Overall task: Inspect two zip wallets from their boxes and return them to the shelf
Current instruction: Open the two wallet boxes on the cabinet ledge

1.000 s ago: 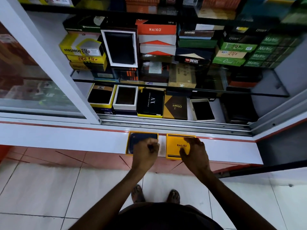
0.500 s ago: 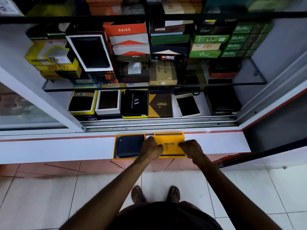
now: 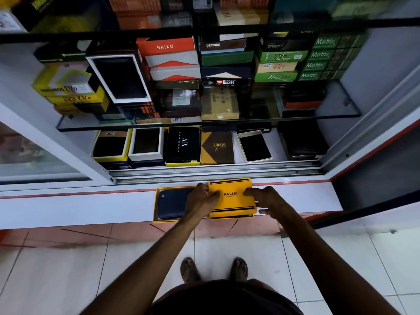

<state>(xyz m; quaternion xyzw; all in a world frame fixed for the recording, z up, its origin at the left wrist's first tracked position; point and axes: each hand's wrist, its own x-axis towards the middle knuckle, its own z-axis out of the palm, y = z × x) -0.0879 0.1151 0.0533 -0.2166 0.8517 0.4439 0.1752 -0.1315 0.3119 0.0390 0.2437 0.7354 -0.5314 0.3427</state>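
Both hands sit on the yellow lid (image 3: 231, 197), which lies on the white ledge (image 3: 91, 208) below the open cabinet. The left hand (image 3: 200, 201) pinches the lid's left edge, thumb on top and fingers curled at the side; the right hand (image 3: 264, 198) takes the right edge with its fingers spread wide, one fingertip tucked low near the ledge. Neither hand carries anything else. Whether the lid is lifted clear or resting on something beneath it, I cannot tell; a dark strip shows under its near edge.

Just beside it on the left, touching or nearly so, is the open yellow tray (image 3: 156, 208) with a dark blue wallet (image 3: 172, 204) lying flat inside, partly hidden by the left wrist.

Judging by the look, the lid is thin card: light, stiff across the top, easily dented at the corners. A hold on two opposite edges suits it, with gentle pressure so the walls do not bow. The wallet seems soft and a little slick; it would be best lifted by its long edges, not by the zip pull.

Stacked boxes (image 3: 172, 64) fill the glass shelf (image 3: 204, 123) above, so any box going back needs a level slide into a gap.
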